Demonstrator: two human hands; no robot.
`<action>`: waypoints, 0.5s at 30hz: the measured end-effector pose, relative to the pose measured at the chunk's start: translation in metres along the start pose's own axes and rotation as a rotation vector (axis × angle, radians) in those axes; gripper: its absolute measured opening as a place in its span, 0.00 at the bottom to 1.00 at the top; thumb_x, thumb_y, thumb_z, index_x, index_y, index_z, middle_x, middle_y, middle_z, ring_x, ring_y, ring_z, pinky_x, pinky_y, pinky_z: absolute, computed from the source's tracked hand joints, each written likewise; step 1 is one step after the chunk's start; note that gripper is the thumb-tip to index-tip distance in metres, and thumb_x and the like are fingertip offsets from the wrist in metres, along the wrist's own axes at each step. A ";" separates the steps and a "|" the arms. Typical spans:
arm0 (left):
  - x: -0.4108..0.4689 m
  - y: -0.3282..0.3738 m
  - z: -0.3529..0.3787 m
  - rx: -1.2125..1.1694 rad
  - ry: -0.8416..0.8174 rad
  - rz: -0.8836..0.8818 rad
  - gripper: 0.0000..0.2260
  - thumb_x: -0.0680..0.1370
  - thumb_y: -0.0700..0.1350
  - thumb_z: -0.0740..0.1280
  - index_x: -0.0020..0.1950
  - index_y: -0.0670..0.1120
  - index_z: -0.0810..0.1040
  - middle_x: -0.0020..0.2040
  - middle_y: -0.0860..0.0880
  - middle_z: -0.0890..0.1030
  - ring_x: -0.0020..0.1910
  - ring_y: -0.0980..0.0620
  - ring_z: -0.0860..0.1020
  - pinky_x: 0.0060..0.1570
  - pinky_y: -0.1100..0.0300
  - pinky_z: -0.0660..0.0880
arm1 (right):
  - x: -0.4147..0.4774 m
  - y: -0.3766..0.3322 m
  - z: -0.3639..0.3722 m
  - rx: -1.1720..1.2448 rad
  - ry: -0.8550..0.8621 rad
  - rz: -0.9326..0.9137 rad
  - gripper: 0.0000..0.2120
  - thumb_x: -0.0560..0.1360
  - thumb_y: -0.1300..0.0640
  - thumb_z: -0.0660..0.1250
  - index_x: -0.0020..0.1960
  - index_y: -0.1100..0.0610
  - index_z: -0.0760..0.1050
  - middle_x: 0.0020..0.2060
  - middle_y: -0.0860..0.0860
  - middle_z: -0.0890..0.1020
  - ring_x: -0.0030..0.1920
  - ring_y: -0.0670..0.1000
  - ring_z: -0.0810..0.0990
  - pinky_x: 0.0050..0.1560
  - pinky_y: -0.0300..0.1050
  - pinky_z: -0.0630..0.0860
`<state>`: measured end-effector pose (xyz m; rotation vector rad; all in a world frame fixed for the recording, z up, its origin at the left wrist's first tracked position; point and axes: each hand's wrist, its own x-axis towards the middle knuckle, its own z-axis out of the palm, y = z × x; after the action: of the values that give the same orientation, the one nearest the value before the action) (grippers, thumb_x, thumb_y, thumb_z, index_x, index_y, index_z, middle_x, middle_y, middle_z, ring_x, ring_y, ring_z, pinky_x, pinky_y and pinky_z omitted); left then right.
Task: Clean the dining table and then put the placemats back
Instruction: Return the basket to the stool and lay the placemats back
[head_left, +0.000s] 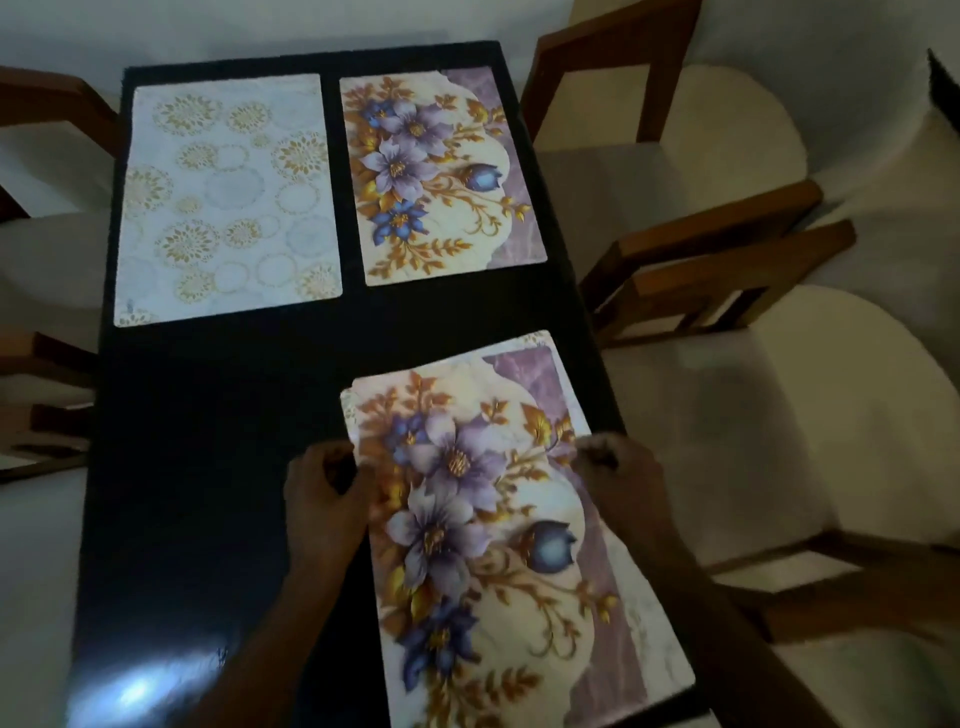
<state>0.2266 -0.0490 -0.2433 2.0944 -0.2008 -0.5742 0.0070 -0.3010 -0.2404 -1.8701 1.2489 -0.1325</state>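
My two hands are apart, one on each long side of the near floral placemat (483, 545). It lies along the right edge of the dark desk (208, 467) and reaches down to the near right corner. My left hand (322, 504) has its fingers curled onto the mat's left edge, up toward its far end. My right hand (621, 483) grips the opposite edge at about the same level, though its fingertips are blurred. The mat sits slightly askew to the desk's edges, its far end turned a little to the left.

A second mat (537, 340) lies under it. Only a pale strip shows past the top mat's far edge and far left corner, with a bit of gold pattern at the far right corner.

At the far end of the desk two more mats lie flat, side by side and just apart. The white placemat (223, 197), with gold and grey circles, is in the far left corner. The far floral placemat (441, 171) is in the far right corner and has the same purple flowers as the one I hold.

Wooden chairs with pale seats stand along the right side (831, 415) and the left side (41, 156).
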 end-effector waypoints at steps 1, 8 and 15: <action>-0.024 -0.012 -0.005 -0.011 -0.008 -0.046 0.09 0.78 0.47 0.76 0.56 0.52 0.82 0.51 0.50 0.84 0.49 0.53 0.85 0.47 0.51 0.83 | -0.027 0.012 0.002 0.002 0.003 0.035 0.03 0.78 0.54 0.75 0.51 0.48 0.83 0.48 0.47 0.86 0.49 0.47 0.84 0.55 0.48 0.80; -0.127 -0.049 -0.026 -0.081 -0.021 -0.365 0.15 0.76 0.47 0.78 0.61 0.52 0.79 0.58 0.51 0.83 0.55 0.52 0.83 0.54 0.54 0.80 | -0.131 0.053 -0.003 0.072 -0.032 0.171 0.16 0.77 0.58 0.77 0.64 0.57 0.80 0.56 0.48 0.84 0.57 0.50 0.83 0.49 0.36 0.75; -0.172 -0.044 -0.012 -0.296 -0.018 -0.535 0.14 0.80 0.40 0.73 0.65 0.42 0.79 0.51 0.46 0.85 0.46 0.51 0.83 0.46 0.55 0.79 | -0.139 0.063 -0.012 0.097 -0.148 0.157 0.25 0.76 0.57 0.78 0.70 0.58 0.77 0.59 0.49 0.82 0.55 0.50 0.83 0.46 0.32 0.72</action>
<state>0.0777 0.0455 -0.2185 1.8464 0.4265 -0.8786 -0.1118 -0.2056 -0.2283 -1.6612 1.2583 0.0290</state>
